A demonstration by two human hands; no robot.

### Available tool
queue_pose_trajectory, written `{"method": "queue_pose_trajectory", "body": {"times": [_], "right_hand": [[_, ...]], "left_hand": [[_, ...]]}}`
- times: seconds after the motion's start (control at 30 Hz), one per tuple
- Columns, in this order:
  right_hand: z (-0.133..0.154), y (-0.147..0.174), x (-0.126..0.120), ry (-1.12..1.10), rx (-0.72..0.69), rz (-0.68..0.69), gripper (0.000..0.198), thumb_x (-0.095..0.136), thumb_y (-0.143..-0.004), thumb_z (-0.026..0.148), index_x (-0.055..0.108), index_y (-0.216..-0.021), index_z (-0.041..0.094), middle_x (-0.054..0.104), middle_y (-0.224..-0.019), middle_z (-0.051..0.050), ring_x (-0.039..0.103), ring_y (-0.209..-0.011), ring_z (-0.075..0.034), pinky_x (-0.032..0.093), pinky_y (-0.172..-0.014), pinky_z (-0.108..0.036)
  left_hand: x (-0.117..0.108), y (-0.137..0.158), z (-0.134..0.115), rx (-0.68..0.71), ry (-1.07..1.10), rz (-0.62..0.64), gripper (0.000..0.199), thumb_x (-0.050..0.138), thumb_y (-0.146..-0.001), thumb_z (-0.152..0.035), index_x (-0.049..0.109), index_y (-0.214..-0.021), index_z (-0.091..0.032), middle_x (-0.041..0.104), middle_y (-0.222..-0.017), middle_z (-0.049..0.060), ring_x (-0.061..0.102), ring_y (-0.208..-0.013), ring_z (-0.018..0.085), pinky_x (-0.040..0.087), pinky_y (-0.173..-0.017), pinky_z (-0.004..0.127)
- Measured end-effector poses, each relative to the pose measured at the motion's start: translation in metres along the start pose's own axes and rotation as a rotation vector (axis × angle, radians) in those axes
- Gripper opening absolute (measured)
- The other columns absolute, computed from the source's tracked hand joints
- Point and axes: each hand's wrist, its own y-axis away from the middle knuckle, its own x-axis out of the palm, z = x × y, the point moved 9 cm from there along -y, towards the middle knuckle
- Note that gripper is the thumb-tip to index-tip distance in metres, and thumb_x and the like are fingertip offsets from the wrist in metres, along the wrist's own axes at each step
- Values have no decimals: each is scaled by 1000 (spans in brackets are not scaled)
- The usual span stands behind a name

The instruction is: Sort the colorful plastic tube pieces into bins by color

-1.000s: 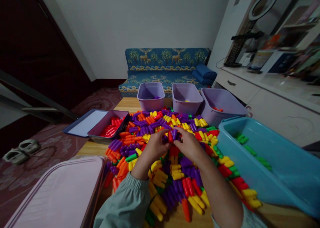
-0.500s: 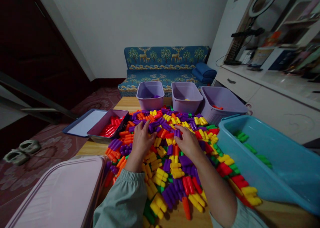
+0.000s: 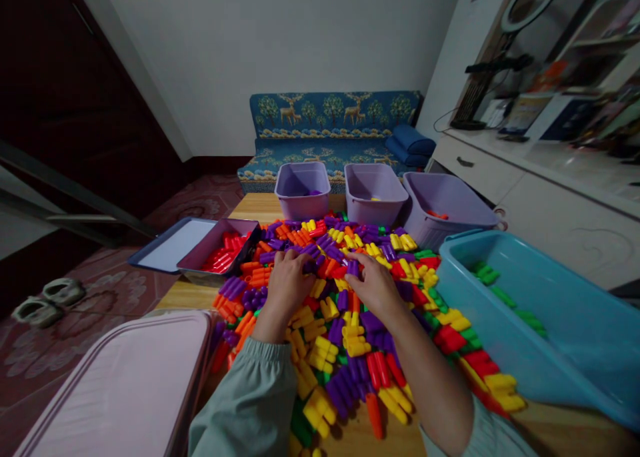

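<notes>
A large heap of plastic building blocks in yellow, purple, red, orange and green (image 3: 320, 353) spreads over the wooden table. On the heap's left middle, my left hand (image 3: 289, 285) has its fingers curled down and closed about a purple block (image 3: 311, 265), partly hidden by the fingers. To the right, my right hand (image 3: 373, 283) pinches another purple block (image 3: 353, 268) between thumb and fingers, just above the heap. Both hands are palm down, with a gap between them where orange, red and yellow blocks show.
Behind the heap stand a left lilac bin (image 3: 303, 207), a middle lilac bin (image 3: 375, 210) and a right lilac bin (image 3: 425, 223), each with few blocks. A blue tub (image 3: 565, 350) holds green blocks at right. Left are a tin (image 3: 200, 277) of red blocks and a pink lid (image 3: 120, 383).
My left hand has lowered slightly and its fingers have closed in around a purple block. My right hand keeps its purple block nearly in place. The view has shifted a little.
</notes>
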Motion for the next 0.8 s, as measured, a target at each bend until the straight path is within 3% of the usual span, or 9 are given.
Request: {"method": "queue_pose_trajectory", "body": {"times": [0.2,0.43,0.57,0.7,0.8], "right_hand": [[0,1,-6,18,43,-16,48,57,-79,19,61,-126,16,67,-83,-3,62,-76,-18,46,-71,-29],[0,2,4,47,47,59,50,58,-78,16,60,-128,17,69,-85,-4,64,-78,-19,47,-72,-29],[0,3,6,24,31,55,49,58,-78,16,60,-127,17,72,-93,-6,67,-88,-21,49,-79,-30],[-5,2,7,-63,37,19,54,59,-78,15,55,-132,17,71,-108,-11,66,-102,-23,50,-90,-35],[-8,0,6,-174,44,-30,54,62,-77,18,55,-131,18,70,-113,-12,67,-104,-23,50,-93,-39]], "left_hand": [[9,0,-6,84,102,77,48,56,-66,-4,73,-107,-22,65,-112,9,55,-108,28,45,-95,41],[18,0,-7,102,120,97,54,60,-68,-9,69,-120,-23,64,-117,11,56,-110,28,46,-96,41],[14,0,-7,81,136,75,52,58,-69,-7,70,-116,-23,66,-113,10,57,-107,27,46,-95,40],[-3,-5,-4,37,368,-74,38,55,-72,-7,73,-102,-19,67,-103,8,62,-95,21,49,-90,35],[-6,-7,4,-66,740,-144,30,62,-76,-20,70,-105,-18,68,-98,7,63,-85,18,53,-80,32]]}}
